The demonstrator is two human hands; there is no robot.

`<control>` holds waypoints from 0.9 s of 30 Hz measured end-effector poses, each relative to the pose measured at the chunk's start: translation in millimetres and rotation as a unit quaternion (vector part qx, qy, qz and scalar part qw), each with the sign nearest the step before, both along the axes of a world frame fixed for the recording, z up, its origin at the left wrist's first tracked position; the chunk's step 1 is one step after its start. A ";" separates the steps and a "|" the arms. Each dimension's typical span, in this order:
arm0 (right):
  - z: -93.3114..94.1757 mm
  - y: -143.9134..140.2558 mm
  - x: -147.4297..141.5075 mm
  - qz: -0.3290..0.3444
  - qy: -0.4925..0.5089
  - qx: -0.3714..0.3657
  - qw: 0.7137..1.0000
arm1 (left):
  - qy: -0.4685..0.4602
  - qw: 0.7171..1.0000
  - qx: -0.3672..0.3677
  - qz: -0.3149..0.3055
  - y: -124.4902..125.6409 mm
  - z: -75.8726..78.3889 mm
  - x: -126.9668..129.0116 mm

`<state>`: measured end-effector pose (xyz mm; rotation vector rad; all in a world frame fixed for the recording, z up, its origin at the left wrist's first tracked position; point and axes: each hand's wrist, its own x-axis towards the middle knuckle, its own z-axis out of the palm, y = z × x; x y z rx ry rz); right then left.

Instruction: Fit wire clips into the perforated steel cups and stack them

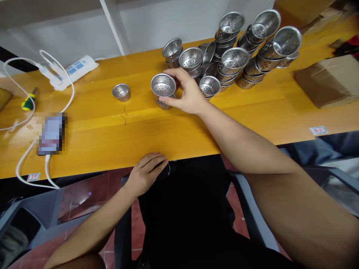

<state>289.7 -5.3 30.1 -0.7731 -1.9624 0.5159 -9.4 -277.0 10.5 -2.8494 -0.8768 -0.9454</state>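
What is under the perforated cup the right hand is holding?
The perforated cup sits on another steel cup, only its lower rim showing. The right hand covers their right side, so how deep they nest is hidden. Below is the wooden table.
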 end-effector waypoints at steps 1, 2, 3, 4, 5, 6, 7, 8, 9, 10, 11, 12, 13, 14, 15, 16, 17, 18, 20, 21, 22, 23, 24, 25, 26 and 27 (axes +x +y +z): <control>-0.2 0.2 -0.1 0.000 -0.001 -0.002 1.000 | -0.024 1.000 0.011 0.012 0.0 -3.5 -0.5; -0.7 0.5 -0.1 0.001 -0.003 -0.003 1.000 | -0.040 0.999 0.019 0.020 0.7 -5.4 -0.3; -1.2 1.0 -0.2 0.003 -0.004 -0.003 1.000 | -0.050 0.998 0.026 0.025 1.7 -6.1 0.4; -1.9 1.4 -0.2 0.006 -0.004 -0.001 1.000 | -0.051 0.998 0.035 0.029 2.6 -5.8 1.5; -2.5 1.8 -0.2 0.009 -0.005 0.001 1.000 | -0.051 0.997 0.040 0.034 3.1 -4.7 2.7; -3.0 2.1 -0.2 0.011 -0.006 0.004 1.000 | -0.058 0.997 0.035 0.042 3.3 -3.1 3.6; -3.2 2.1 -0.2 0.013 -0.008 0.006 1.000 | -0.072 0.996 0.019 0.051 3.8 -1.1 3.9; -3.1 1.9 -0.2 0.014 -0.010 0.009 1.000 | -0.097 0.993 -0.010 0.061 5.0 1.1 3.5; -2.6 1.5 -0.2 0.014 -0.013 0.011 1.000 | -0.133 0.987 -0.052 0.070 7.9 3.8 2.2; -1.9 0.8 -0.2 0.016 -0.017 0.012 1.000 | -0.179 0.976 -0.102 0.072 13.2 7.0 0.2; -0.9 0.0 -0.3 0.018 -0.020 0.014 1.000 | -0.228 0.959 -0.155 0.068 21.5 10.8 -2.3; 0.2 -0.9 -0.6 0.020 -0.024 0.015 0.999 | -0.279 0.937 -0.203 0.060 33.3 15.4 -4.9; 1.4 -1.9 -1.0 0.022 -0.027 0.017 0.999 | -0.330 0.909 -0.249 0.042 48.5 20.6 -7.0; 2.4 -2.9 -1.7 0.024 -0.030 0.019 0.999 | -0.377 0.879 -0.291 0.028 66.7 26.3 -8.1; 3.3 -4.0 -2.6 0.026 -0.033 0.021 0.999 | -0.419 0.847 -0.325 0.024 87.2 32.4 -7.9; 4.0 -5.0 -3.9 0.029 -0.034 0.024 0.999 | -0.444 0.817 -0.366 0.024 109.0 38.5 -6.0; 4.4 -6.1 -5.3 0.031 -0.035 0.026 0.999 | -0.457 0.793 -0.402 0.020 131.2 44.3 -2.4; 4.6 -7.1 -7.0 0.033 -0.034 0.028 0.998 | -0.460 0.777 -0.430 0.014 152.8 49.4 2.6; 4.7 -9.3 -10.1 0.028 -0.027 0.026 0.999 | -0.440 0.774 -0.456 -0.008 190.8 56.5 15.7; 4.9 -10.4 -11.3 0.018 -0.021 0.022 0.999 | -0.421 0.778 -0.465 -0.020 206.4 58.0 22.5; 5.4 -11.5 -12.1 0.006 -0.016 0.017 1.000 | -0.405 0.783 -0.471 -0.030 219.3 58.1 28.7; 6.4 -12.6 -12.3 -0.008 -0.013 0.011 1.000 | -0.394 0.787 -0.473 -0.036 229.7 56.9 33.8; 7.9 -13.7 -12.0 -0.019 -0.012 0.004 1.000 | -0.389 0.792 -0.469 -0.038 237.6 54.6 37.4; 10.0 -14.9 -11.1 -0.025 -0.014 -0.001 1.000 | -0.390 0.796 -0.462 -0.037 243.4 51.4 39.4; 12.8 -16.4 -9.9 -0.027 -0.017 -0.004 0.999 | -0.393 0.800 -0.453 -0.033 247.2 47.7 40.0; 16.1 -18.1 -8.5 -0.025 -0.022 -0.005 0.999 | -0.396 0.804 -0.442 -0.027 249.3 43.8 39.4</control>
